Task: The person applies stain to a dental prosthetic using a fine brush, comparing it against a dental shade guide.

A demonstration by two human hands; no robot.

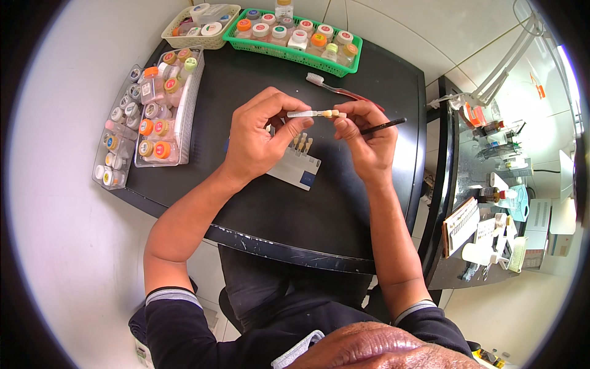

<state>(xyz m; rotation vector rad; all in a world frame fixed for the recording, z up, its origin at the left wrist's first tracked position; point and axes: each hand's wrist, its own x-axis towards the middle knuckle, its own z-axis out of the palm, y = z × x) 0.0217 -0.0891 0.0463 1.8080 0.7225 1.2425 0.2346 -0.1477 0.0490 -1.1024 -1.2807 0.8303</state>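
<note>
Between the thumb and fingertips of my left hand [261, 134] is a tooth shade tab [301, 114], its pale flat handle pointing left. My right hand [373, 142] pinches a small tooth-coloured piece [337, 114] right beside the tab's tooth end; whether they touch I cannot tell. A dark slim stick like a brush handle [388, 125] also sticks out of my right hand to the right. Below both hands a tooth shade guide [294, 168] lies on the black table, several tabs standing along its far edge. My left hand partly covers it.
A red-handled toothbrush [342, 91] lies beyond my hands. At the back stand a green basket [295, 56] of small jars and a cream basket [212, 42]. Clear bins [182, 126] of jars line the left edge. A side bench [452, 184] at right holds a lamp arm [501, 67] and bottles.
</note>
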